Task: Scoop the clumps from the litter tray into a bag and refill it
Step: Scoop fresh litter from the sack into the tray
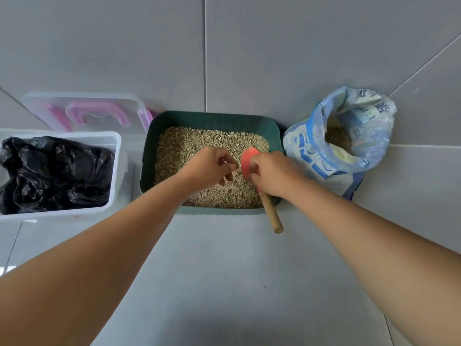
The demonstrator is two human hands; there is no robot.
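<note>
A dark green litter tray (212,118) stands on the grey floor against the wall, filled with tan litter (199,141). My right hand (274,173) grips a scoop over the tray's right side; its red blade (248,161) points into the litter and its wooden handle (272,216) sticks out over the front rim. My left hand (209,168) hovers just left of the blade with its fingers curled down toward the litter. Whether they hold a clump is hidden. A black plastic bag (55,171) lies at the left, and an open blue-and-white litter bag (311,151) stands right of the tray.
The black bag sits inside a clear plastic tub (117,156) close to the tray's left side. Behind the tub leans a clear container with pink handles (94,113). Grey tiled floor (224,258) stretches in front of the tray.
</note>
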